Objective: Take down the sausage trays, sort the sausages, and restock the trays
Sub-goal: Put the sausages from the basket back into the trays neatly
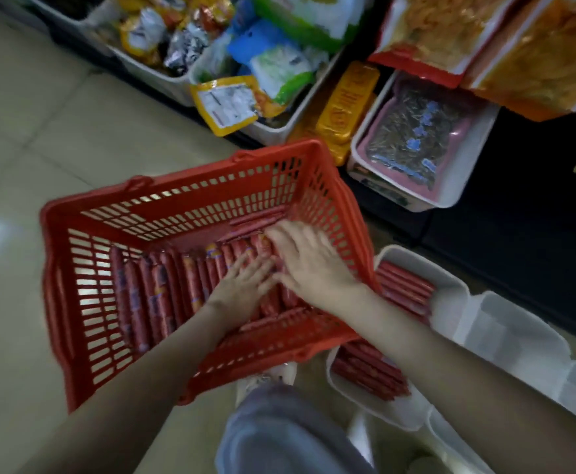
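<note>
In the red basket [74, 213] on the tiled floor [23, 114], I log both hands flat on a row of sausages [163, 289]. Left hand [242, 283] and right hand [313, 265] have fingers spread and grip nothing; blur smears the fingertips. Just right of the basket, far tray [416, 258] and near tray [392, 413] hold more sausages, partly hidden by basket rim and forearm. Empty trays [519, 336] are cut off at the edge. Shelf bins [163, 77] of snack packets [269, 70] line the back.
</note>
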`<state>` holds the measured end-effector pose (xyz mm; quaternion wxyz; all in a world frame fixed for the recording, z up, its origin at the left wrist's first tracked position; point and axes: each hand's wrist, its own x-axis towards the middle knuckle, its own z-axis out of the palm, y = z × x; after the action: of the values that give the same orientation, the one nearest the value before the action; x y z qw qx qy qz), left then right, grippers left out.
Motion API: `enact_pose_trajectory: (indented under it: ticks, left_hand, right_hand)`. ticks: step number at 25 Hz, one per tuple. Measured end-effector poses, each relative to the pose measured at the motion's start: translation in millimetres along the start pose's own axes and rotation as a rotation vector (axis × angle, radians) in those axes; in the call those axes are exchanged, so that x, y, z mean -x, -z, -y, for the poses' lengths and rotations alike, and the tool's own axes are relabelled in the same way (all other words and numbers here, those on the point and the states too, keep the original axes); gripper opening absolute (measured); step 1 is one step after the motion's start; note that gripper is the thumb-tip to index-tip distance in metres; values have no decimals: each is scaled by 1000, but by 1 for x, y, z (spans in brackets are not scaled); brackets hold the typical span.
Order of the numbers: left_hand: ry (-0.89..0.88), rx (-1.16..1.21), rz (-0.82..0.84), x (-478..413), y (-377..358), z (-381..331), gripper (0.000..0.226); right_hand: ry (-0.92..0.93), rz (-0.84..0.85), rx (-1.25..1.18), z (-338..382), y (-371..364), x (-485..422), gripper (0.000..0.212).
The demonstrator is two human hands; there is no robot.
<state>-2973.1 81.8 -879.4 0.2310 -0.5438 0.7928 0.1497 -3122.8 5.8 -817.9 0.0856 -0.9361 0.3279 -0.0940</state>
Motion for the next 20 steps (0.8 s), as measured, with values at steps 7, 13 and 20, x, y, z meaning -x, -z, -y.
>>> enact_pose_trajectory:
  ticks: [7,13,20]
  left_hand:
    - [-33,-20,174,11,-55,45,50]
    - [-109,-144,105,19,-62,50,54]
    - [-109,-81,53,18,-64,48,53]
  right_hand:
    - [525,595,200,3,-105,13,39]
    - [561,1084,175,13,-123,4,50]
    - [376,1165,-52,3,-121,8,56]
